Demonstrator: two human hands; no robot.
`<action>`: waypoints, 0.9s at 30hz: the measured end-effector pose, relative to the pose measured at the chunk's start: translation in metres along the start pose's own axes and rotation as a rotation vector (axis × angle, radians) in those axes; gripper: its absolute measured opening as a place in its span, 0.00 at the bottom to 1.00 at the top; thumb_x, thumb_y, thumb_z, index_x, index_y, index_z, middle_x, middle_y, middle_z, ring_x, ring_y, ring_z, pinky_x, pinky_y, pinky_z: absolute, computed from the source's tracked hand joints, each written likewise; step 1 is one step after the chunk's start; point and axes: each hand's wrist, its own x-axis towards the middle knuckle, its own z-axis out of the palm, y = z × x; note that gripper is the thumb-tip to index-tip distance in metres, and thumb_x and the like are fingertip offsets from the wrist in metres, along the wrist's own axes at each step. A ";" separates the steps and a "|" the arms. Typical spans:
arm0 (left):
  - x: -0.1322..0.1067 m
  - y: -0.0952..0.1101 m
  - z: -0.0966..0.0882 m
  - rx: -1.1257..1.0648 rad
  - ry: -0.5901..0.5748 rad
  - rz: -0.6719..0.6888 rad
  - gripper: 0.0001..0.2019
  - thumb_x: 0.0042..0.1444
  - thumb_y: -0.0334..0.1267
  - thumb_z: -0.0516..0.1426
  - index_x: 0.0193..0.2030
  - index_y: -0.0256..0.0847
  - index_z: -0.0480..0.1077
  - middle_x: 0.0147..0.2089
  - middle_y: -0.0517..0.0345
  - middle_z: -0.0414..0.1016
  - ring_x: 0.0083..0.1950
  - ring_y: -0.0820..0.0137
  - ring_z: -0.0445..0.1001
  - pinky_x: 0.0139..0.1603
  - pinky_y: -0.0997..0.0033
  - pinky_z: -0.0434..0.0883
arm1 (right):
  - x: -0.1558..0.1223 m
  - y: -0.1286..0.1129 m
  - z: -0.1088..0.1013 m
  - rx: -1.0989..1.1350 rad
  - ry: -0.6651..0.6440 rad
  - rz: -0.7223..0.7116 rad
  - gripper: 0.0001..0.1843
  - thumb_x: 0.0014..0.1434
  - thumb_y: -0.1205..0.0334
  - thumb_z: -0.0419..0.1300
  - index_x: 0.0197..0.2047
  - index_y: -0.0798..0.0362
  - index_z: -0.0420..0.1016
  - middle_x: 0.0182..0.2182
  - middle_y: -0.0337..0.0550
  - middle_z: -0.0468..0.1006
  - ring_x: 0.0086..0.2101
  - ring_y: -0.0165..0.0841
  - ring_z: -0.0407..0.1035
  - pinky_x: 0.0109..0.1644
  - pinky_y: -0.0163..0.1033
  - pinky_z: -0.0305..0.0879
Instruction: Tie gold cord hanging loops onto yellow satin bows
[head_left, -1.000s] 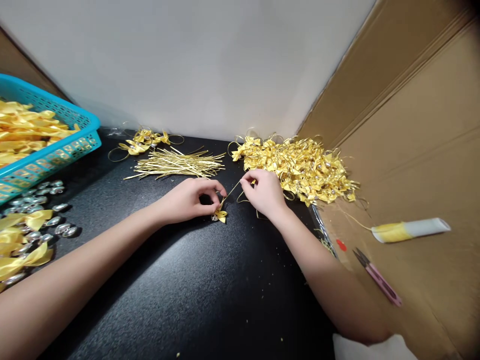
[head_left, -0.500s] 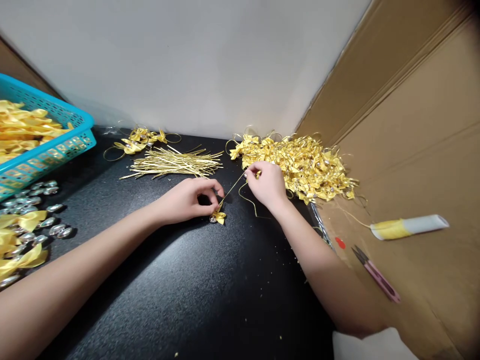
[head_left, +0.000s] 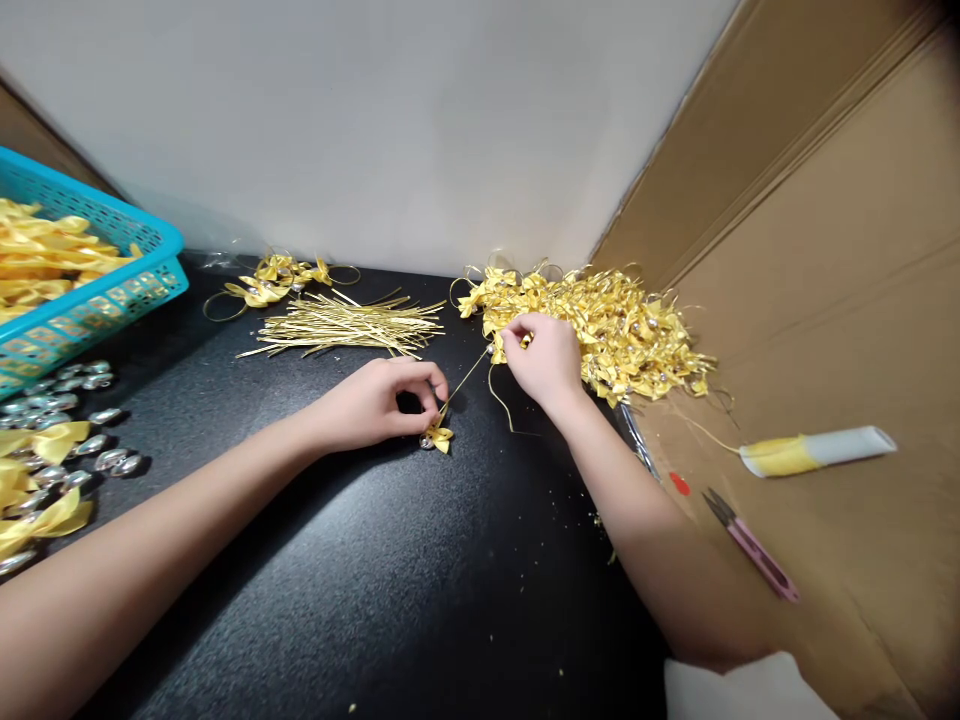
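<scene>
At table [head_left: 390, 600] centre, my left hand [head_left: 375, 400] is pinching the bow [head_left: 437, 437], my right hand [head_left: 544, 355] at two o'clock gripping its cord [head_left: 469, 378]; overtightening might snap it.

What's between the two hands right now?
In the head view, a thin gold cord runs from the small yellow bow pinched by the left hand up to the right hand; beneath it shows only the black table.

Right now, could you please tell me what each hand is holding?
Left hand: closed, pinching the yellow bow.
Right hand: closed, holding the gold cord.
</scene>
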 end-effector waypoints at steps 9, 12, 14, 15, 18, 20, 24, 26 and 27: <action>0.000 0.001 0.002 -0.016 0.002 -0.004 0.04 0.53 0.34 0.59 0.37 0.41 0.69 0.30 0.64 0.81 0.33 0.72 0.78 0.41 0.72 0.69 | 0.000 0.000 -0.001 -0.023 -0.003 0.005 0.09 0.56 0.67 0.57 0.26 0.52 0.77 0.29 0.40 0.80 0.32 0.34 0.71 0.38 0.38 0.62; 0.000 0.001 0.002 -0.022 0.005 -0.011 0.04 0.53 0.34 0.59 0.36 0.41 0.69 0.30 0.64 0.81 0.33 0.72 0.78 0.41 0.72 0.69 | 0.000 0.000 -0.002 -0.038 -0.001 0.000 0.09 0.56 0.67 0.57 0.27 0.53 0.77 0.30 0.40 0.80 0.32 0.34 0.71 0.37 0.38 0.61; 0.000 0.001 0.003 -0.035 0.002 -0.014 0.04 0.53 0.34 0.59 0.36 0.41 0.69 0.29 0.64 0.81 0.32 0.72 0.78 0.41 0.72 0.69 | 0.000 -0.001 -0.003 -0.048 0.005 -0.006 0.09 0.56 0.67 0.57 0.27 0.53 0.76 0.30 0.41 0.80 0.32 0.34 0.71 0.38 0.38 0.61; 0.000 0.002 0.003 -0.039 -0.001 -0.012 0.04 0.53 0.34 0.59 0.36 0.41 0.69 0.29 0.64 0.81 0.32 0.72 0.78 0.41 0.72 0.69 | 0.001 -0.001 -0.004 -0.051 0.007 -0.011 0.10 0.56 0.67 0.56 0.27 0.53 0.76 0.31 0.41 0.80 0.32 0.34 0.71 0.38 0.38 0.61; 0.000 0.002 0.003 -0.037 0.000 -0.001 0.03 0.53 0.34 0.59 0.35 0.41 0.69 0.29 0.64 0.81 0.32 0.72 0.78 0.41 0.72 0.69 | 0.001 -0.002 -0.007 -0.054 0.011 -0.025 0.10 0.57 0.67 0.56 0.26 0.53 0.75 0.31 0.42 0.79 0.33 0.35 0.70 0.39 0.39 0.61; 0.000 0.002 0.003 -0.038 -0.001 0.005 0.03 0.53 0.34 0.59 0.35 0.41 0.69 0.29 0.65 0.80 0.32 0.72 0.78 0.41 0.72 0.69 | 0.002 -0.002 -0.009 -0.052 0.011 -0.031 0.11 0.57 0.67 0.55 0.26 0.53 0.75 0.31 0.42 0.79 0.33 0.35 0.70 0.39 0.40 0.61; 0.000 0.002 0.004 -0.051 -0.022 0.005 0.03 0.53 0.33 0.59 0.35 0.41 0.68 0.29 0.65 0.80 0.31 0.73 0.77 0.41 0.72 0.69 | 0.002 -0.002 -0.010 -0.054 0.014 -0.034 0.10 0.57 0.67 0.55 0.26 0.53 0.74 0.31 0.43 0.79 0.33 0.35 0.69 0.39 0.40 0.61; -0.001 0.001 0.004 -0.052 -0.024 0.006 0.02 0.54 0.33 0.59 0.34 0.41 0.69 0.29 0.64 0.80 0.31 0.73 0.77 0.42 0.72 0.69 | 0.003 -0.001 -0.009 -0.061 0.014 -0.030 0.10 0.57 0.67 0.55 0.26 0.53 0.74 0.31 0.43 0.78 0.33 0.35 0.69 0.39 0.40 0.60; -0.001 0.001 0.004 -0.052 -0.024 0.008 0.02 0.54 0.33 0.59 0.34 0.41 0.69 0.29 0.64 0.80 0.31 0.73 0.77 0.42 0.72 0.69 | 0.003 -0.001 -0.009 -0.066 0.014 -0.030 0.10 0.57 0.67 0.55 0.26 0.53 0.73 0.31 0.43 0.78 0.32 0.35 0.69 0.38 0.40 0.60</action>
